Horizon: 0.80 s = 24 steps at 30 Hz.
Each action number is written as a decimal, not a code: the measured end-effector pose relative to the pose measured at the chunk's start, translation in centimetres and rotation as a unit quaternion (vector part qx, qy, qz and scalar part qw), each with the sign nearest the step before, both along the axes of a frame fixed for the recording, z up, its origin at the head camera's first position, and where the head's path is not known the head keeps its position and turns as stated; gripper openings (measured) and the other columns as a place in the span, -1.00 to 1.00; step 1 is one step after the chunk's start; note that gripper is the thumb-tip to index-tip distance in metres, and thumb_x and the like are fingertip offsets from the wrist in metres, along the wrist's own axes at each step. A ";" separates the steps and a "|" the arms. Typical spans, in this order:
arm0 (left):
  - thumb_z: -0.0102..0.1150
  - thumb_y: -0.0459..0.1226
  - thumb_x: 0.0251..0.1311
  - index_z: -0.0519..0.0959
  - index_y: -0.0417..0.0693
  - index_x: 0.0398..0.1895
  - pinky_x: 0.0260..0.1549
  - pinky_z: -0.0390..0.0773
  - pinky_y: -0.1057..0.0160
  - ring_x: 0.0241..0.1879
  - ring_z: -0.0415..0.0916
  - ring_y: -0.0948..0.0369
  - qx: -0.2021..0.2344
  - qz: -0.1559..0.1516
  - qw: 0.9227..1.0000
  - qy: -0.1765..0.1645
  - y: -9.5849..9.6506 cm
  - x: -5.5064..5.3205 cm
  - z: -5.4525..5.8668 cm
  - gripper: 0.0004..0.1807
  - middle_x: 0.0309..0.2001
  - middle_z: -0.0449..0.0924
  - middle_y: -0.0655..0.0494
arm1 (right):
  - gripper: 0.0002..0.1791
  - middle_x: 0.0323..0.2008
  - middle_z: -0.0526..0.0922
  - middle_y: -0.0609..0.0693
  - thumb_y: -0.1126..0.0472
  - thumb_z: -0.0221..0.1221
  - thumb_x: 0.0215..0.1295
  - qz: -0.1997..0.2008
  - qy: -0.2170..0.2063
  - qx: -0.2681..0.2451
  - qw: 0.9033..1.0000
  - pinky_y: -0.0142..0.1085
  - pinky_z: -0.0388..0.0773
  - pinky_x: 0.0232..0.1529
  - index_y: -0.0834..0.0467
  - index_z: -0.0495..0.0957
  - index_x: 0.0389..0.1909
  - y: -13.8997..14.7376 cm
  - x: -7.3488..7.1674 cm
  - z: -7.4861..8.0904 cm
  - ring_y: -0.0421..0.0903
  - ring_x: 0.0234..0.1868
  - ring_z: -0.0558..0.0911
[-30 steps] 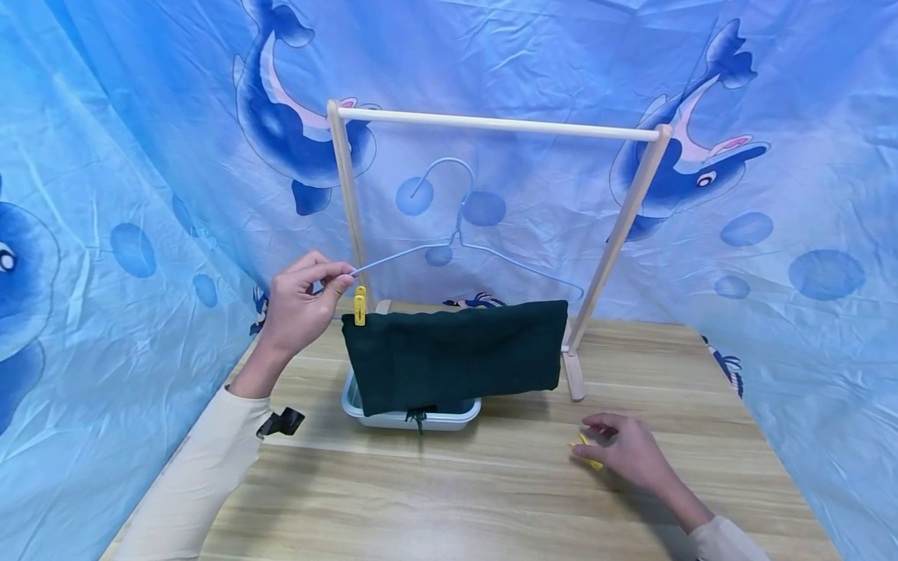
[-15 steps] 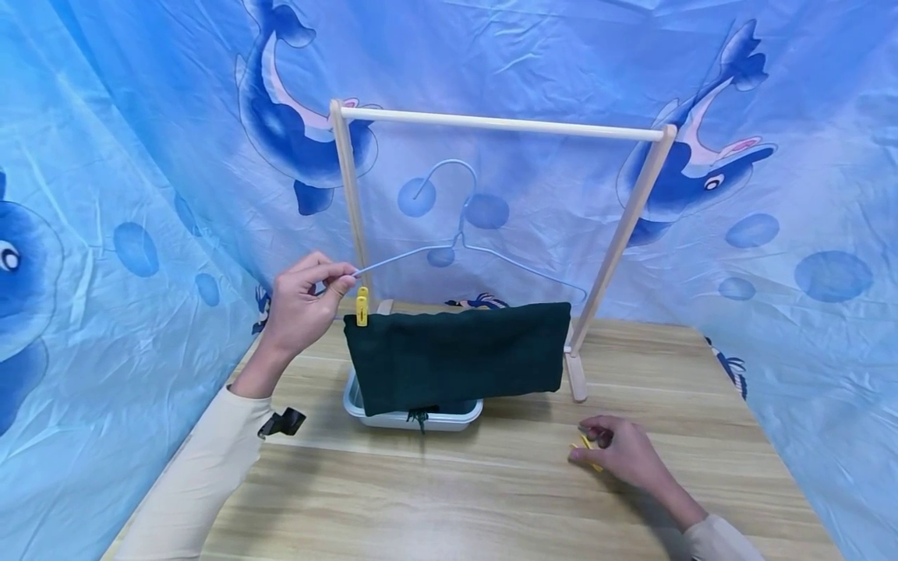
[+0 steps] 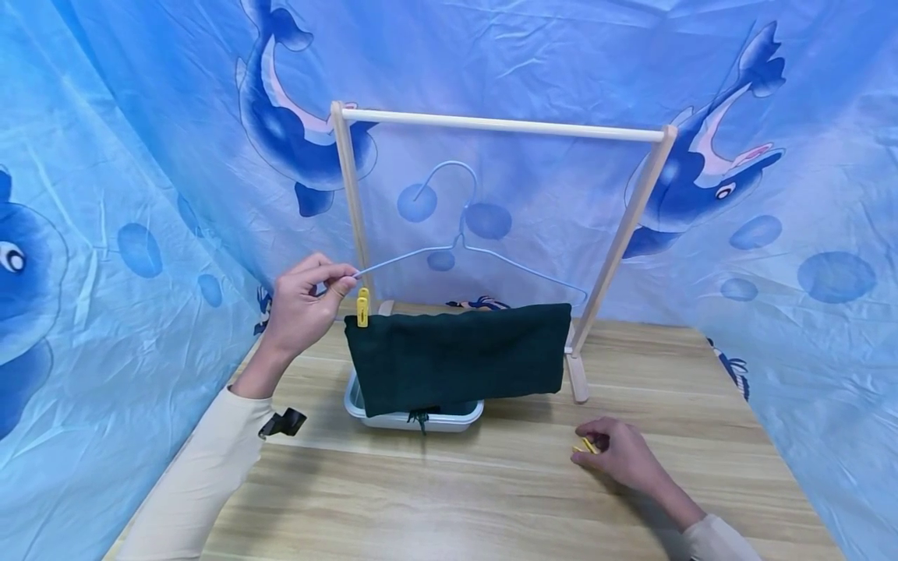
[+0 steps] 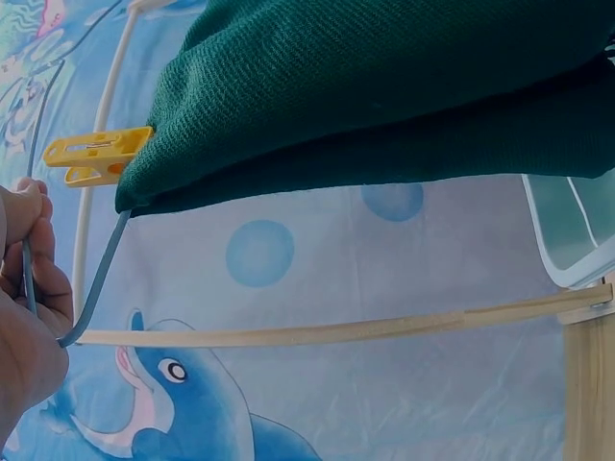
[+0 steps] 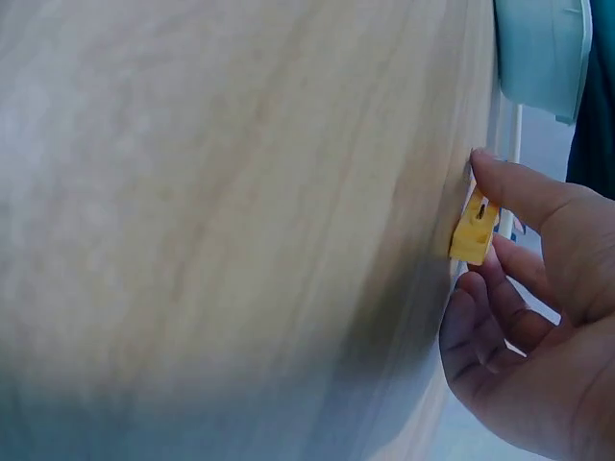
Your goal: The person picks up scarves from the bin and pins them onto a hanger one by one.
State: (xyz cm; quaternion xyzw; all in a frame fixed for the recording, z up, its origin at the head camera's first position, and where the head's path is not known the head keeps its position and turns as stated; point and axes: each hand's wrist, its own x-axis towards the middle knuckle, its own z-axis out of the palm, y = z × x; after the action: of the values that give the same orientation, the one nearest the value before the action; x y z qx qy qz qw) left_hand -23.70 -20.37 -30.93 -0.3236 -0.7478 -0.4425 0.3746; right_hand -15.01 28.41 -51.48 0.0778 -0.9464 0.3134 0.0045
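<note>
My left hand (image 3: 303,300) pinches the left end of a light-blue wire hanger (image 3: 515,265), held up in front of the rack. Folded over the hanger's lower bar is a dark green knitted scarf (image 3: 459,358), a bit of fringe showing below it. A yellow clothespin (image 4: 96,154) clips the scarf's left corner to the bar, close beside the left fingers. Low on the right, my right hand (image 3: 624,453) has thumb and fingers around a second yellow clothespin (image 5: 475,229) at the tabletop.
Behind the hanger stands a wooden rack with a white top rail (image 3: 501,124). A pale plastic basin (image 3: 421,423) sits on the wood-grain table (image 3: 477,499) under the scarf. Blue dolphin-print curtains (image 3: 126,156) enclose the table's back and sides.
The right fingers have closed in around the clothespin on the table, which has turned slightly. The left hand, hanger and scarf stay almost still.
</note>
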 end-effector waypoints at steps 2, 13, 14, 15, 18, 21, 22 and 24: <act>0.35 -0.56 0.18 0.76 -0.38 -0.26 -0.49 0.29 0.43 -0.46 0.32 0.31 -0.001 0.000 1.000 0.000 0.0 -0.1 0.0 -0.91 -0.45 0.54 0.00 | -0.56 -0.30 0.66 -0.16 0.01 0.55 0.06 0.006 -0.006 -0.003 1.000 -0.39 0.51 -0.32 0.14 0.75 -0.08 0.1 0.1 0.4 -0.28 -0.33 0.54; 0.35 -0.56 0.18 0.76 -0.36 -0.25 -0.49 0.29 0.44 -0.46 0.32 0.31 -0.002 -0.001 1.000 0.005 -0.3 -0.4 -0.2 -0.90 -0.45 0.55 0.00 | -0.62 -0.07 0.70 -0.03 0.29 0.44 0.19 0.058 0.095 -0.035 0.993 -0.35 0.58 -0.30 0.14 0.71 0.06 0.9 0.0 3.6 -0.19 -0.17 0.61; 0.35 -0.56 0.18 0.76 -0.36 -0.25 -0.48 0.29 0.44 -0.46 0.32 0.31 -0.002 -0.002 1.000 0.005 -0.3 -0.4 -0.2 -0.90 -0.45 0.55 0.00 | -0.61 -0.09 0.70 -0.04 0.29 0.45 0.18 0.062 0.112 -0.036 0.991 -0.35 0.58 -0.32 0.14 0.71 0.06 0.9 0.0 3.9 -0.19 -0.18 0.61; 0.34 -0.56 0.18 0.76 -0.36 -0.25 -0.48 0.29 0.44 -0.46 0.33 0.31 -0.002 -0.003 1.000 0.006 -0.3 -0.3 -0.2 -0.90 -0.45 0.55 0.00 | -0.61 -0.11 0.70 -0.05 0.29 0.45 0.17 0.062 0.126 -0.036 0.989 -0.35 0.57 -0.33 0.13 0.71 0.06 1.0 0.0 4.2 -0.20 -0.18 0.60; 0.34 -0.56 0.19 0.76 -0.36 -0.25 -0.48 0.29 0.44 -0.45 0.33 0.31 -0.003 -0.004 1.000 0.007 -0.3 -0.2 -0.2 -0.90 -0.45 0.55 0.00 | -0.59 -0.16 0.71 -0.09 0.27 0.49 0.13 0.051 0.162 -0.032 0.985 -0.35 0.56 -0.33 0.13 0.71 0.04 1.1 0.0 5.1 -0.26 -0.21 0.59; 0.33 -0.56 0.19 0.76 -0.37 -0.25 -0.49 0.29 0.45 -0.44 0.34 0.31 -0.004 -0.005 1.000 0.008 -0.3 -0.1 -0.2 -0.90 -0.45 0.54 0.00 | -0.60 -0.20 0.71 -0.10 0.24 0.51 0.13 0.038 0.178 -0.032 0.983 -0.34 0.56 -0.33 0.10 0.70 0.01 1.1 -0.1 6.4 -0.30 -0.22 0.57; 0.33 -0.56 0.19 0.76 -0.38 -0.26 -0.49 0.29 0.45 -0.44 0.33 0.31 -0.004 -0.006 1.000 0.009 -0.2 -0.1 -0.2 -0.91 -0.45 0.54 0.00 | -0.61 -0.21 0.71 -0.11 0.23 0.51 0.13 0.035 0.182 -0.032 0.982 -0.34 0.56 -0.32 0.11 0.70 0.00 1.1 -0.1 6.8 -0.31 -0.22 0.57; 0.33 -0.56 0.19 0.75 -0.39 -0.26 -0.49 0.29 0.45 -0.44 0.34 0.31 -0.004 -0.007 1.000 0.010 -0.3 -0.1 -0.3 -0.91 -0.45 0.54 0.00 | -0.63 -0.23 0.71 -0.11 0.22 0.51 0.14 0.030 0.187 -0.035 0.981 -0.34 0.56 -0.31 0.09 0.70 -0.02 1.2 -0.1 7.9 -0.33 -0.23 0.56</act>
State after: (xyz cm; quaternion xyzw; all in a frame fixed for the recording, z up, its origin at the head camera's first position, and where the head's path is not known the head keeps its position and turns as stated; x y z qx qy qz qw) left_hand -23.76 -20.63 -31.21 -0.3354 -0.7434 -0.4386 0.3776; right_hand -15.14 29.57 -43.61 0.1629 -0.9146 0.3260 0.1752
